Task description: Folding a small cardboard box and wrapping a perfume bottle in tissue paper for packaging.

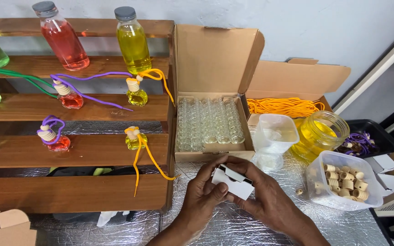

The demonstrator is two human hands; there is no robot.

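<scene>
Nearest to me, both hands meet over the foil-covered table (233, 228). The left hand (204, 193) and right hand (263, 198) each pinch a small white carton (232, 183) between thumb and fingertips, w/ one end flap standing open; held at chest centre, clear of the table, presumably so both thumbs can work the flaps. Neither hand is spread flat; fingers are curled round the carton's edges. Just right of the hands, a clear tub of wooden caps (345, 180) sits within easy reach, one loose cap (300, 191) beside it on the foil. Behind that: a jar of yellow liquid (319, 132), an empty clear plastic container (275, 132) and a black tray w/ purple cords (365, 141). More flat white cartons (386, 171) lie at far right. Directly beyond the hands, an open cardboard box of small empty glass bottles (210, 120) stands lid-up, so stock can be seen and picked from above; a second open box w/ orange cord (283, 107) sits next to it. To the left, a stepped wooden rack (69, 150) shows finished pieces in rows by colour: red w/ purple cord (53, 134), yellow w/ orange cord (135, 136). On the top step, approx. furthest off, a large red bottle (62, 38) and large yellow bottle (133, 41) stand upright. Contents of carton: cannot tell.
</scene>
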